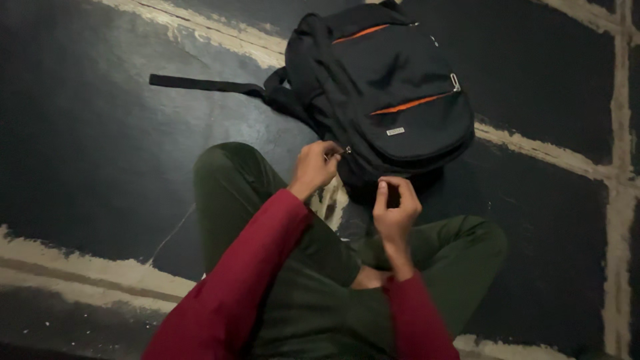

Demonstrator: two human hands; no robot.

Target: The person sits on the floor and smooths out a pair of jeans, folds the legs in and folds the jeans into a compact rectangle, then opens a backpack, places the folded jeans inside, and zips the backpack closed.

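Black backpack (387, 100) on dark floor (100, 133), left hand (315, 167) pinching zipper pull (346, 151) — right hand (395, 207) gripping bag's lower edge

Black backpack (390, 100) — orange zips; red sleeves (230, 293) — green trousers (307, 300).

The backpack (383, 100) is cut off at the top edge, its near end hidden behind the right hand (395, 208). The zipper pull at the left hand (313, 167) is too small to make out. Both sleeves leave the bottom edge.
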